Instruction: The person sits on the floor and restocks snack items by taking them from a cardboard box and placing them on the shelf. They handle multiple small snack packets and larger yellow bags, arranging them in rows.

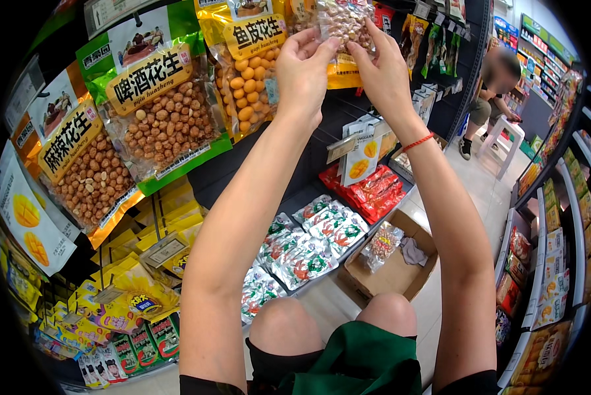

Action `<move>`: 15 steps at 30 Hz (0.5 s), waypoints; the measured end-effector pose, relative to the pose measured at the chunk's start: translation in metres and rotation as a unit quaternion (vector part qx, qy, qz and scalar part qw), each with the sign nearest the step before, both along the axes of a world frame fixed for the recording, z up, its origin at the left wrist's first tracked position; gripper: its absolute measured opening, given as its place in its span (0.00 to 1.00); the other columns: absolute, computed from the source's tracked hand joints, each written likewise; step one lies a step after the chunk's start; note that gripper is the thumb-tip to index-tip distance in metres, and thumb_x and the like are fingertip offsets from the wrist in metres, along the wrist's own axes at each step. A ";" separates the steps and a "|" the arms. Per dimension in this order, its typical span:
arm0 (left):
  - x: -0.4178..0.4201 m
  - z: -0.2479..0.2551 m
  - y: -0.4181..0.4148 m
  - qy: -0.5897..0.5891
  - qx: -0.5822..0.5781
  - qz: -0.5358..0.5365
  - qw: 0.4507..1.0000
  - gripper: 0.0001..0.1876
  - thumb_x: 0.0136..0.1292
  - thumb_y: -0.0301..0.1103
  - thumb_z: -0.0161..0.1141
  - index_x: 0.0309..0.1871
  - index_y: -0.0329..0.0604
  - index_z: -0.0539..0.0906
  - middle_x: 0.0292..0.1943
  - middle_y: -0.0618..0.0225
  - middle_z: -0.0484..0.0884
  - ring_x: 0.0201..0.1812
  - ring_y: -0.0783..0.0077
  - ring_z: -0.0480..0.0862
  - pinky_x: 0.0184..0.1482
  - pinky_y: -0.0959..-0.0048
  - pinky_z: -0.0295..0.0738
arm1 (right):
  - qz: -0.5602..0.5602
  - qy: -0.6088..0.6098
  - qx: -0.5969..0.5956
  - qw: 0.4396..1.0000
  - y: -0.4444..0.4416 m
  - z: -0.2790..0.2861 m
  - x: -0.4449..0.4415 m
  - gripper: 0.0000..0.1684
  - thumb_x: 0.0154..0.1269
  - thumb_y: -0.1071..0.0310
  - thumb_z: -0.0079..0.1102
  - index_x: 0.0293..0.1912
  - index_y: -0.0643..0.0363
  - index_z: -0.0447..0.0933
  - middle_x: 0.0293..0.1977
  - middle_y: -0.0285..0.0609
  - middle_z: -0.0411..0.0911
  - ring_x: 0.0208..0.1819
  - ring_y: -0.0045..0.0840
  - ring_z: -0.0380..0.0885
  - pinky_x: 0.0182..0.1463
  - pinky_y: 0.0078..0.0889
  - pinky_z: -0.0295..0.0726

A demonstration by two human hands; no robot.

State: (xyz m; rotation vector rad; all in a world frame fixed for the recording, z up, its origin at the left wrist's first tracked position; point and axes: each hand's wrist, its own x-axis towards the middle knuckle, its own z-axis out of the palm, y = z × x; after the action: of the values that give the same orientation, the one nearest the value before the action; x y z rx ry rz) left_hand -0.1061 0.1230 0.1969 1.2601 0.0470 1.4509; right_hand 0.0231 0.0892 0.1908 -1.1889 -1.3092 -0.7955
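Note:
Both hands are raised to the top of the view, at a wall of hanging snack bags. Between them is a clear bag of peanuts (345,24); its upper end runs out of the picture. My left hand (302,69) grips the bag's left edge between thumb and fingers. On the other side, my right hand (385,69) pinches the right edge. Behind the held bag shows the yellow bottom of another hanging bag (344,74). Left of my hands hang a yellow bag of coated peanuts (246,84), a green-edged peanut bag (164,123) and an orange-edged peanut bag (93,182).
Below, an open cardboard box (374,284) on the floor holds a clear peanut bag (382,247) and a grey cloth (414,252). Silver pouches (307,256) and red packets (374,192) fill the low shelf. A person (498,89) sits near a white stool (503,133). Stocked shelves (542,261) stand right.

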 end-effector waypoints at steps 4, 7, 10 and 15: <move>-0.005 -0.005 0.001 0.015 -0.002 0.003 1.000 0.24 0.61 0.28 0.65 0.57 0.29 0.69 0.48 0.58 0.79 0.48 0.74 0.79 0.51 0.78 0.74 | 0.073 0.047 -0.051 0.995 -0.010 -0.001 -0.009 0.30 0.64 0.60 0.59 0.62 0.65 0.67 0.53 0.53 0.73 0.53 0.42 0.75 0.56 0.36 0.73; -0.004 -0.007 -0.001 0.022 0.000 0.004 1.000 0.24 0.61 0.28 0.64 0.57 0.29 0.69 0.48 0.58 0.79 0.48 0.74 0.79 0.50 0.78 0.74 | 0.055 0.032 -0.041 0.997 -0.011 -0.003 -0.007 0.30 0.64 0.61 0.59 0.61 0.65 0.67 0.52 0.53 0.73 0.52 0.42 0.76 0.55 0.36 0.74; -0.002 -0.004 -0.001 0.022 0.002 0.000 1.000 0.24 0.61 0.28 0.64 0.57 0.29 0.69 0.48 0.57 0.79 0.48 0.73 0.79 0.50 0.78 0.74 | 0.055 0.016 -0.016 0.998 -0.008 -0.001 -0.003 0.30 0.64 0.61 0.58 0.62 0.65 0.67 0.52 0.53 0.73 0.51 0.42 0.76 0.54 0.36 0.74; 0.009 -0.001 -0.001 0.018 -0.001 -0.010 1.000 0.25 0.62 0.28 0.64 0.59 0.31 0.67 0.47 0.62 0.80 0.47 0.76 0.80 0.36 0.85 0.71 | 0.040 0.023 -0.033 0.998 -0.010 0.001 0.005 0.29 0.64 0.61 0.58 0.61 0.65 0.68 0.52 0.54 0.73 0.52 0.42 0.76 0.54 0.36 0.74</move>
State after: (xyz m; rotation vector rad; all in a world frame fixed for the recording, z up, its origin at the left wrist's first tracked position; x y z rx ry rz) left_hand -0.0966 0.1219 0.1956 1.2823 0.0608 1.4104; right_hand 0.0285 0.0795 0.1913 -1.1920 -1.3447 -0.6670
